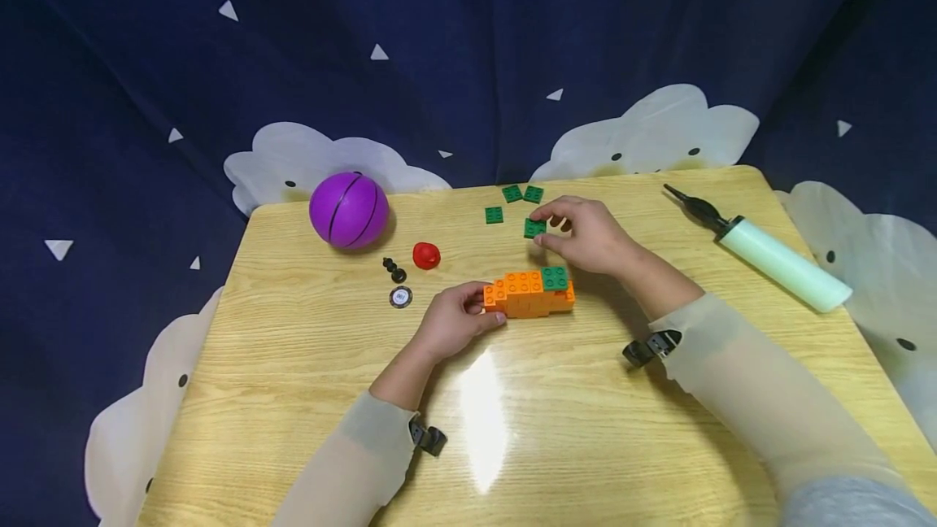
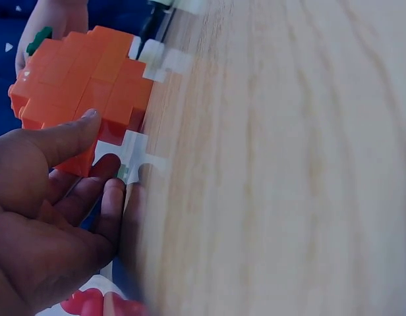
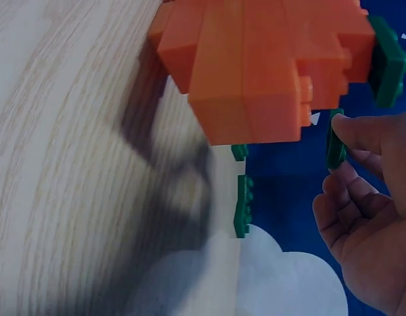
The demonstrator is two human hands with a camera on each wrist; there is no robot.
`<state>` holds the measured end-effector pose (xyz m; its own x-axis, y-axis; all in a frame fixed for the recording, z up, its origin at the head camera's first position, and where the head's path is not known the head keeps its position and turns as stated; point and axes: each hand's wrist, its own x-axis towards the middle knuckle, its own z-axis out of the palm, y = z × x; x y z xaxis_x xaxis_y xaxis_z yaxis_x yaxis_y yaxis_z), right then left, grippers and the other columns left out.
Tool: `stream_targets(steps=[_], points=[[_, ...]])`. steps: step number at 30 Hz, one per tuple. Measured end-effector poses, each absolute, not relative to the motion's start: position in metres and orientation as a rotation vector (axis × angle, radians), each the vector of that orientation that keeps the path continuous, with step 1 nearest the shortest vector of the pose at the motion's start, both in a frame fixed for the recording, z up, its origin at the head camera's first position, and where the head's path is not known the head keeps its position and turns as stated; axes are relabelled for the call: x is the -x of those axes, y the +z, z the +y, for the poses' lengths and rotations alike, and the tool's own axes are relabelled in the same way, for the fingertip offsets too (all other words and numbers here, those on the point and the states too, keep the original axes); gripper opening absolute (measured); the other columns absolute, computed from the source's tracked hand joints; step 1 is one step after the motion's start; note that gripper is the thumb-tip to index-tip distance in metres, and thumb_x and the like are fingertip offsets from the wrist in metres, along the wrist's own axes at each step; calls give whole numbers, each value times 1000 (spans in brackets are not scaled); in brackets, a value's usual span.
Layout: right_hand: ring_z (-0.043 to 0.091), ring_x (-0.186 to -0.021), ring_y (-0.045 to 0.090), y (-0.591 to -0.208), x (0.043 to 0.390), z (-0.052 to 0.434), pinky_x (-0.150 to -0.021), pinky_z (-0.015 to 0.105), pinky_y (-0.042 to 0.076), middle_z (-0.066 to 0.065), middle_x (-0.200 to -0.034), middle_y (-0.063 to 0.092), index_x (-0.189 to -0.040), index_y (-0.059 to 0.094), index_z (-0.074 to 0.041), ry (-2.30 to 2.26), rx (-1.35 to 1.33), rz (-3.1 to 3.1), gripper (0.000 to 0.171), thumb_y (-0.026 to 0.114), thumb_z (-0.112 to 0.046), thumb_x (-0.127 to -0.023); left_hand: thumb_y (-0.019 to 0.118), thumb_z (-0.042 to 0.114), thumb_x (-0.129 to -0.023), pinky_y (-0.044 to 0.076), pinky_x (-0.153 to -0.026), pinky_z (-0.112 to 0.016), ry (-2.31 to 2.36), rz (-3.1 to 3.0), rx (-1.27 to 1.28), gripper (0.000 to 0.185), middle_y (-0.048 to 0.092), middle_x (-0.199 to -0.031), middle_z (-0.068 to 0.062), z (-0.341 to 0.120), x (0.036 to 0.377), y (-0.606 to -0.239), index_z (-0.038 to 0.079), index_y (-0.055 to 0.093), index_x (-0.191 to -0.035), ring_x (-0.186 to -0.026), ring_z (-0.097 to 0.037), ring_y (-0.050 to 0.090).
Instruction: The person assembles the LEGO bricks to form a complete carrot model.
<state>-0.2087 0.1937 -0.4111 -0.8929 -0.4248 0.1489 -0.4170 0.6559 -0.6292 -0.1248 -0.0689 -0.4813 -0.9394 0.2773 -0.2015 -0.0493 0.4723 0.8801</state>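
Sleeves in pale beige fill the near edge of the table (image 1: pixel 293 397), and from them both hands reach to the middle. The left hand (image 1: pixel 454 320) curls thumb and fingers round the left end of the orange block (image 1: pixel 523 295), bracing it flat on the wood; the wrist view shows the thumb lying on the block's side. One green plate already sits on the block's right end. The right hand (image 1: pixel 586 234) pinches a second green plate (image 1: pixel 535 227) between thumb and fingertips, just behind the block and apart from it; the other fingers hang loosely curled.

To my eye the step is bringing that plate down onto the orange studs beside the one already seated. It looks best done by keeping the plate level, lining its edge up against the seated plate, then pressing straight down with the thumb while the left hand keeps the block from sliding. A tilted plate would likely catch on one row only.

Three spare plates (image 1: pixel 512 193) lie further back. Off to the left are a purple ball (image 1: pixel 348 210), a red piece (image 1: pixel 426 255) and small black bits; a pump (image 1: pixel 769 254) lies on the right.
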Motion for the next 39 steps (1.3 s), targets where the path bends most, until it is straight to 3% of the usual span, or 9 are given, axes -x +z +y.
stream_targets(steps=[23,29,39], points=[[22,-95,62,-388,175,195,-86,45,52,-1,-114,72,-120,76,-16,-1163,804,2782,28,80,-21,-93,85,26,-89,56,-93,-36,1453,2399,-196,50,73,-122,1,-69,126,-484,16,68,-135,-105,-13,69],[26,-97,62,-386,166,193,-85,46,51,-3,-115,72,-119,77,-18,-1179,854,2741,29,82,-22,-91,85,28,-88,55,-94,-36,1450,2400,-196,51,73,-122,1,-70,126,-483,15,68,-135,-105,-14,68],[22,-105,64,-385,156,191,-87,43,52,-3,-117,72,-115,78,-19,-1128,951,2727,29,85,-21,-88,85,25,-89,56,-92,-33,1456,2395,-202,49,74,-120,0,-69,126,-481,13,68,-134,-105,-12,70]])
